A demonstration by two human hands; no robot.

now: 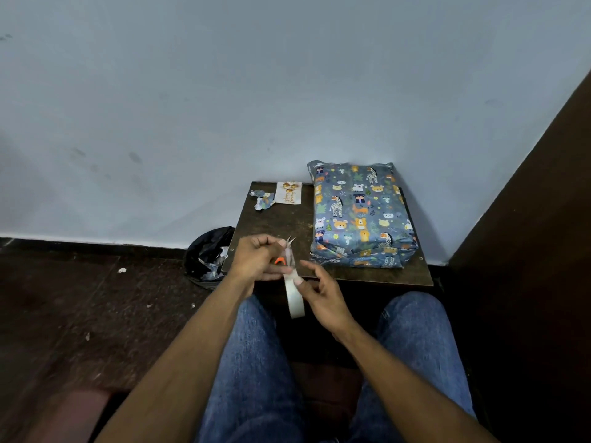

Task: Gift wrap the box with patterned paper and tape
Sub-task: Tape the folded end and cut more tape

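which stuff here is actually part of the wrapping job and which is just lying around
In use:
- wrapped box on the table
- tape roll, touched by right hand
- scissors, held by left hand

Lying about:
- paper scrap
- greeting tag
- black bin on the floor

One head-worn view looks forward and down. The small table [275, 225] sits just ahead, near, against the wall [224, 91].

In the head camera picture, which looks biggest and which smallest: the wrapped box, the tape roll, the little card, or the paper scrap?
Largest to smallest as they appear:
1. wrapped box
2. tape roll, though it is nearer the camera, so this is unsure
3. card
4. paper scrap, close to the card in size
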